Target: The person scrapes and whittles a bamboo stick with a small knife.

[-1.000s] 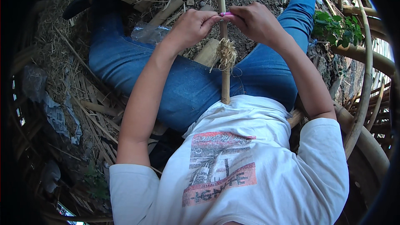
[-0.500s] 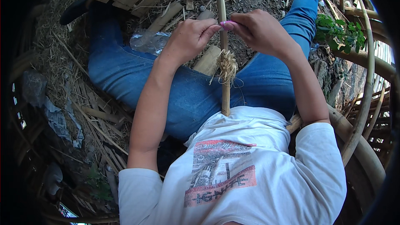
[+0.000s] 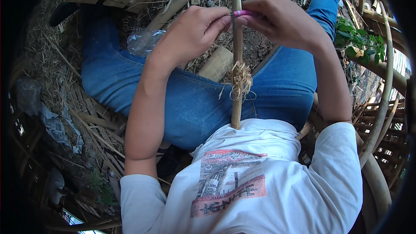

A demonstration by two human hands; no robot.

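Down low, seated on straw-littered ground (image 3: 60, 86), blue-jeaned legs (image 3: 190, 99) spread wide. Between them, a thin bamboo stick (image 3: 236, 60) standing upright, bound partway down with a frayed knot of dry fibre (image 3: 241, 80). Up top, left hand (image 3: 190, 32) and right hand (image 3: 284, 19) both closed, pinching a small pink thing (image 3: 243, 13) pressed against the stick. Behind the left wrist, a clear plastic bottle (image 3: 143, 41).

Counted from where I sit — hands, sticks, scraps.

Two hands of mine: left hand (image 3: 190, 32), right hand (image 3: 281, 21). One bamboo stick (image 3: 236, 60) upright between them, with one pink band (image 3: 243, 13) at my fingertips and one knot of straw twine (image 3: 241, 80) lower down. One clear plastic bottle (image 3: 145, 41), one leafy green plant (image 3: 355, 39) — and one short cut bamboo piece (image 3: 216, 64) on the ground.
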